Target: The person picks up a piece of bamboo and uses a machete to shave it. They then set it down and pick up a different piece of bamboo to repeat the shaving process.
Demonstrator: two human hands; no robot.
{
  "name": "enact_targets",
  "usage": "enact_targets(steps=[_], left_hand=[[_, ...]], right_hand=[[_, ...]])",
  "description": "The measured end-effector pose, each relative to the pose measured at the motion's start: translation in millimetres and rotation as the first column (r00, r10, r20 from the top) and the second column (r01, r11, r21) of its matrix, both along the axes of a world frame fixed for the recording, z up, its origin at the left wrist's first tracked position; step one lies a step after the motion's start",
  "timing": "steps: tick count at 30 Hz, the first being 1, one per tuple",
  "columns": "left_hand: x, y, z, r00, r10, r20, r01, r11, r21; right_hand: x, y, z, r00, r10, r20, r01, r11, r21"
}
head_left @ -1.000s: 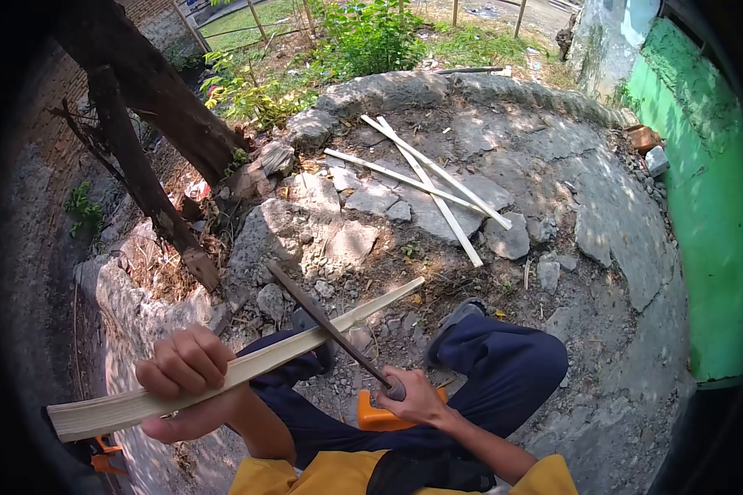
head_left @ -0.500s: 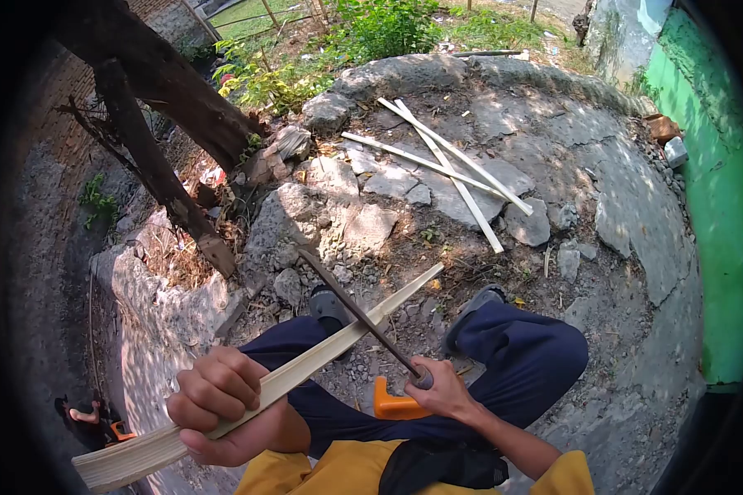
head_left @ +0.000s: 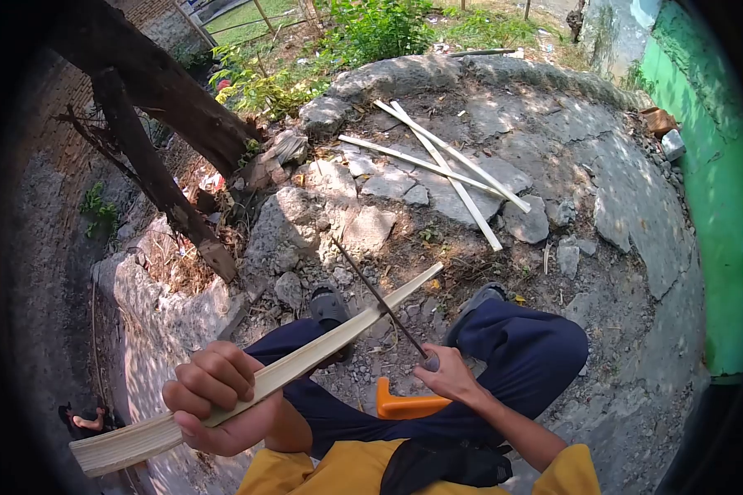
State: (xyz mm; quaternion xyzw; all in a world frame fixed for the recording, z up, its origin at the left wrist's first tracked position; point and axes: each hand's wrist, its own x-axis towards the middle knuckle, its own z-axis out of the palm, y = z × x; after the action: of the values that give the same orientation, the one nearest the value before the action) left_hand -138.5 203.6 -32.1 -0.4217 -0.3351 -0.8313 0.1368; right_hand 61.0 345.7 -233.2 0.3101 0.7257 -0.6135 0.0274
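My left hand (head_left: 219, 400) is closed round a long, pale bamboo strip (head_left: 314, 355). The strip slants from the lower left up to a narrow end in front of my knees. In my right hand (head_left: 447, 375) is the grey handle of a long knife (head_left: 371, 289), its thin dark blade seen nearly edge-on. The blade crosses the strip near the far end and appears to touch it. An orange L-shaped handle (head_left: 400, 406) lies by my lap below the right hand; whatever it belongs to is hidden.
Several pale strips (head_left: 446, 169) lie crossed on the broken concrete (head_left: 553, 165) ahead. Dark tree trunks (head_left: 173, 99) rise on the left, and a green wall (head_left: 714, 223) stands on the right. Another person (head_left: 82, 421) is at the lower left edge.
The knife has slid along the strip toward its far end, with my right hand moving slightly forward and right. My left hand and the strip have hardly moved.
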Motion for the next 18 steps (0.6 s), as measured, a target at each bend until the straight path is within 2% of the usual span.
enact_targets(steps=[2,4,6,8,9,12,13,14,16,18], left_hand=[[-2,0,1,1.0,0.003,0.003,-0.003,1.0,0.005],[-2,1,0,1.0,0.008,0.017,-0.008,1.0,0.007],[-4,1,0,1.0,0.015,0.018,-0.015,1.0,0.018],[-3,0,1,1.0,0.012,0.014,-0.012,1.0,0.008],[-3,1,1,1.0,0.009,0.014,-0.009,1.0,0.005],[-4,-1,0,1.0,0.0,0.012,0.0,1.0,-0.005],[-5,-1,0,1.0,0.0,0.008,0.0,1.0,-0.001],[-7,0,0,1.0,0.014,0.008,-0.014,1.0,-0.004],[-9,0,0,0.999,0.029,0.014,-0.028,1.0,-0.012],[-10,0,0,1.0,0.003,0.008,-0.003,1.0,-0.003]], right_hand=[[-1,0,14,0.999,0.015,0.035,-0.014,1.0,-0.021],[-3,-8,28,0.996,0.029,-0.089,-0.032,0.999,-0.039],[-6,-13,48,0.992,0.089,-0.084,-0.09,0.996,-0.007],[-6,-18,49,0.963,0.142,-0.23,-0.136,0.99,0.041],[-8,-12,49,0.97,0.194,-0.148,-0.197,0.98,-0.004],[-8,0,17,0.982,0.098,-0.162,-0.091,0.995,0.051],[-11,7,9,0.982,0.095,-0.161,-0.074,0.988,0.133],[-10,7,5,0.982,0.096,-0.165,-0.073,0.988,0.138],[-6,4,8,0.992,0.018,-0.128,-0.014,0.999,0.035],[-7,-2,24,0.988,0.026,-0.151,-0.025,1.0,0.012]])
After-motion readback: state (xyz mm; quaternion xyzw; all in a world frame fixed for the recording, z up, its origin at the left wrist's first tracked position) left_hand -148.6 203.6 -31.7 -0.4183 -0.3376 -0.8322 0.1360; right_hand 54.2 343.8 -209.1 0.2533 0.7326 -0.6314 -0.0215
